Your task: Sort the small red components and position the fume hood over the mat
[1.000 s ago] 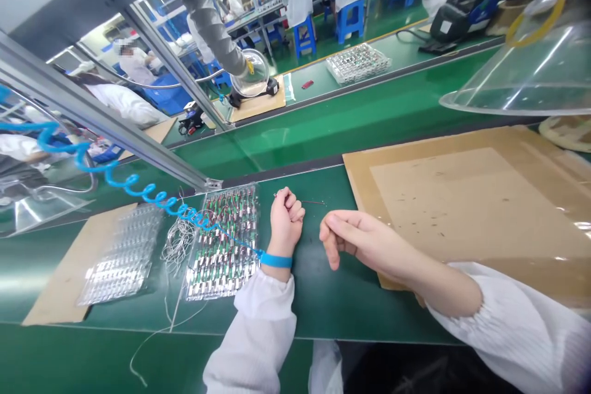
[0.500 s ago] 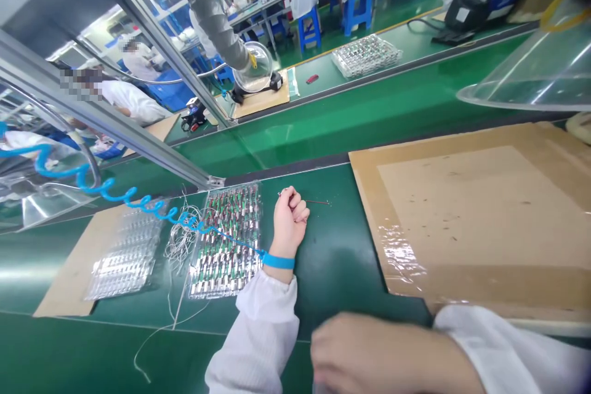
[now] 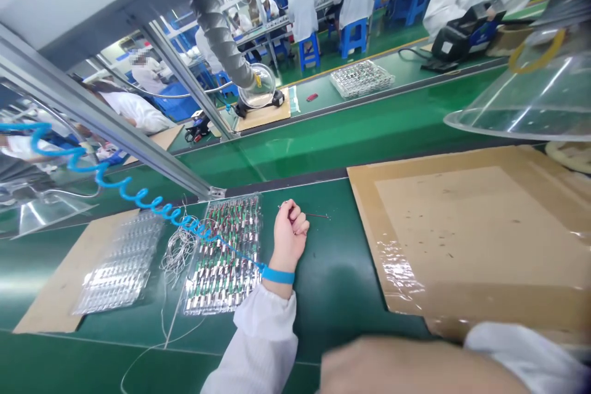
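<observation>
My left hand (image 3: 290,231), with a blue wrist strap (image 3: 278,274) on its wrist, is closed in a pinch above the green bench. From its fingers a thin dark red wire (image 3: 317,216) sticks out to the right; whatever else sits inside the fist is hidden. Just left of this hand lies a clear tray (image 3: 221,258) filled with rows of small silver parts with green and red bits. My right hand (image 3: 392,366) is at the bottom edge, large and smeared by motion, its fingers out of sight.
White cable (image 3: 178,252) lies tangled left of the filled tray. Farther left, clear trays (image 3: 120,265) rest on cardboard. A taped cardboard sheet (image 3: 462,221) covers the right side. A coiled blue cord (image 3: 133,197) crosses the left. A clear hood (image 3: 521,104) hangs at upper right.
The view has tilted slightly, so the bench sits lower in the picture. My right hand has moved lower, partly out of frame. My left hand keeps its pinch.
</observation>
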`<state>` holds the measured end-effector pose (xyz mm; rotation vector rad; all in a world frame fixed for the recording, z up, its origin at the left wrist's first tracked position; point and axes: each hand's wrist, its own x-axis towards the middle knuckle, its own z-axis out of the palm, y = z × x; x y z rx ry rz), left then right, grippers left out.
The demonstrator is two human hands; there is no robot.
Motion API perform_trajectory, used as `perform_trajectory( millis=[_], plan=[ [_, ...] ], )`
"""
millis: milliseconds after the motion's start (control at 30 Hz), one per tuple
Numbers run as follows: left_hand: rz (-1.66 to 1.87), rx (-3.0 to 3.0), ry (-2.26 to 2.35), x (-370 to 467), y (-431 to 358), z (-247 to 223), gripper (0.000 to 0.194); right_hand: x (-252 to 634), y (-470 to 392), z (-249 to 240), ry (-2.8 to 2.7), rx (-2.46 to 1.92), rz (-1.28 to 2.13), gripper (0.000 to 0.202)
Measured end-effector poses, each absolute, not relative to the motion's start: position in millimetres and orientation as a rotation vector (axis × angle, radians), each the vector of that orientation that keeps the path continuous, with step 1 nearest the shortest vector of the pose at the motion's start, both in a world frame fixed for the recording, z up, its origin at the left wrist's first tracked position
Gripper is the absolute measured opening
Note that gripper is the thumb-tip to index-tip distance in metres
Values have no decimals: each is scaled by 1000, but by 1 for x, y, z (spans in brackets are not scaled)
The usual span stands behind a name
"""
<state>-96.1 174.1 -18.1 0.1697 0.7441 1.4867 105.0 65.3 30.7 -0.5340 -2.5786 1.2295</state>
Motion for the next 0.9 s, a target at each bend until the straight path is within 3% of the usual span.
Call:
perform_trajectory(
  millis=[67, 100, 167, 267, 600, 900],
  plan=[
    [1499, 141, 719, -97, 175, -18, 23, 113, 108, 44, -2559, -695, 1216, 18],
    [1508, 126, 706, -98, 175, -18, 21, 112, 129, 42, -2563, -919, 1004, 25],
    [1535, 98, 683, -99, 176, -17, 16, 106, 166, 26, -2653, -1106, 488, 21],
    [1579, 66, 659, -101, 176, -17, 9, 92, 200, 0, -2690, -1123, 306, 17],
    [1672, -3, 694, -103, 176, -18, 8, 64, 213, -10, -2754, -1231, 302, 17],
    [1639, 6, 653, -99, 174, -18, 17, 74, 232, 16, -2492, -1341, 683, 15]
  ],
)
